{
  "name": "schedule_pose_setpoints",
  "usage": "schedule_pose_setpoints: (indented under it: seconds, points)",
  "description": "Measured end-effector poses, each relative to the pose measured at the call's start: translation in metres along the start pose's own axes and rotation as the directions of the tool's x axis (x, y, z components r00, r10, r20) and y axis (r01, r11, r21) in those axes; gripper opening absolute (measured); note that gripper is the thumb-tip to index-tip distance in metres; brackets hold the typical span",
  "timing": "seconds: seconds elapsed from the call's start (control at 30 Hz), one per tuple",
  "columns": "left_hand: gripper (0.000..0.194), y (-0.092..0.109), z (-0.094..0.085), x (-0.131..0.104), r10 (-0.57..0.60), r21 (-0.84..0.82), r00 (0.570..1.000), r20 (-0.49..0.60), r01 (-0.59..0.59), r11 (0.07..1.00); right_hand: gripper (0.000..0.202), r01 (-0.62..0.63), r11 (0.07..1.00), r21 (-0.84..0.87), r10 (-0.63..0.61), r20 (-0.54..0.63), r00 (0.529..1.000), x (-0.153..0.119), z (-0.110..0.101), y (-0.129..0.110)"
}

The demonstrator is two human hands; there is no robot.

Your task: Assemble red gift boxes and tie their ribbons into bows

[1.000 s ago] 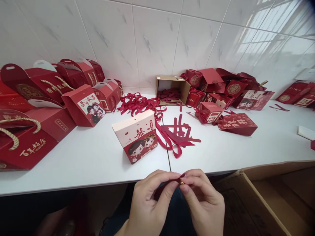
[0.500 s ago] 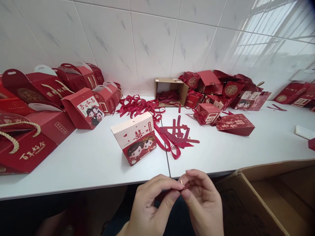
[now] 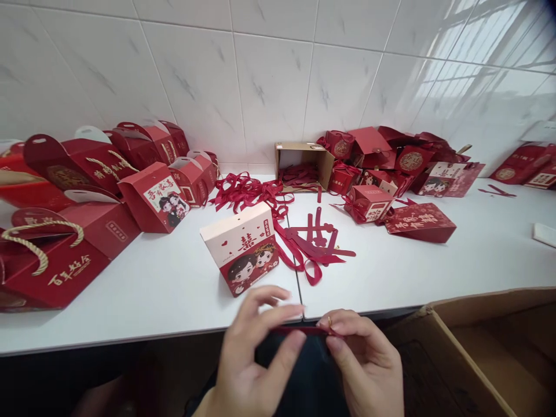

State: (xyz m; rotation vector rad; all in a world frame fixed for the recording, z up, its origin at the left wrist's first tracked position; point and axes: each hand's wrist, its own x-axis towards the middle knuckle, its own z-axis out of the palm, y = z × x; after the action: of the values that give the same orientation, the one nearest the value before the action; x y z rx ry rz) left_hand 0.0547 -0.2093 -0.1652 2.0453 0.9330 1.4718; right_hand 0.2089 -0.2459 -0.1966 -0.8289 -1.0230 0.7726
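Observation:
My right hand (image 3: 365, 359) pinches one end of a dark red strap (image 3: 306, 330) just in front of the table's edge. A small gold-coloured fastener (image 3: 330, 322) stands up at its fingertips. The strap runs left behind the fingers of my left hand (image 3: 256, 353), whose thumb and fingers are apart and slightly blurred. Whether the left hand touches the strap's far end is hidden. Beyond my hands, a red and cream gift box (image 3: 243, 255) printed with a cartoon couple stands on the white table. To its right lies a loose pile of flat red straps (image 3: 321, 231).
Red gift boxes with rope handles (image 3: 65, 255) crowd the left side. Tangled red ribbons (image 3: 247, 191) lie before an open cardboard box (image 3: 304, 162) by the tiled wall. More red boxes (image 3: 369, 202) are heaped at the right. A large open carton (image 3: 490, 347) stands at the lower right.
My left hand has come away from the right fingertips, moving left with its fingers spreading. The strap now shows between the hands. The view has shifted slightly.

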Motion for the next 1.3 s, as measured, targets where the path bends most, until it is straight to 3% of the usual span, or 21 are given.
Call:
schedule_pose_setpoints:
  seconds: [0.03, 0.1, 0.17, 0.27, 0.37, 0.6, 0.8, 1.1, 1.2, 1.3]
  points:
    - [0.031, -0.006, -0.005, 0.004, 0.002, 0.07, 0.99, -0.14, 0.007, 0.998, 0.017, -0.001, 1.0, -0.004, 0.001, 0.001, 1.0, 0.0, -0.001, 0.0]
    - [0.037, -0.02, -0.017, 0.016, 0.021, 0.191, 0.91, -0.415, 0.065, 0.979, 0.019, 0.005, 1.0, -0.006, -0.005, 0.016, 1.0, -0.001, -0.003, 0.0]
    - [0.054, -0.034, -0.031, 0.031, 0.027, 0.286, 0.841, -0.54, 0.154, 0.946, 0.021, 0.019, 1.0, -0.004, -0.019, 0.043, 0.999, 0.0, -0.004, 0.0]
    - [0.073, -0.051, -0.049, 0.052, -0.063, 0.301, 0.871, -0.486, 0.235, 0.924, 0.021, 0.038, 0.999, 0.0, -0.038, 0.08, 0.996, 0.003, -0.003, -0.001]
    - [0.078, -0.057, -0.056, 0.064, -0.2, 0.169, 0.9, -0.387, 0.282, 0.944, 0.022, 0.045, 0.999, 0.006, -0.045, 0.106, 0.993, 0.003, -0.001, -0.001]
    - [0.068, -0.054, -0.049, 0.072, -0.276, 0.04, 0.862, -0.426, 0.322, 0.946, 0.027, 0.043, 0.999, 0.007, -0.043, 0.146, 0.988, 0.002, -0.004, 0.0]
    - [0.065, -0.054, -0.045, 0.073, -0.26, -0.015, 0.849, -0.46, 0.285, 0.958, 0.031, 0.071, 0.997, 0.015, -0.072, 0.175, 0.982, 0.003, -0.007, 0.002]
    - [0.071, -0.02, -0.03, 0.056, -0.255, -0.1, 0.866, -0.429, 0.235, 0.967, 0.022, 0.142, 0.99, -0.028, -0.137, 0.134, 0.981, 0.012, -0.004, -0.005]
    - [0.069, -0.01, -0.021, 0.045, -0.26, -0.145, 0.896, -0.36, 0.222, 0.964, 0.016, 0.136, 0.982, -0.131, -0.128, 0.068, 0.989, 0.022, 0.003, -0.01]
    - [0.065, -0.006, -0.013, 0.034, -0.241, -0.153, 0.935, -0.259, 0.206, 0.966, 0.015, 0.104, 0.992, -0.069, -0.096, 0.103, 0.99, 0.031, 0.013, -0.011]
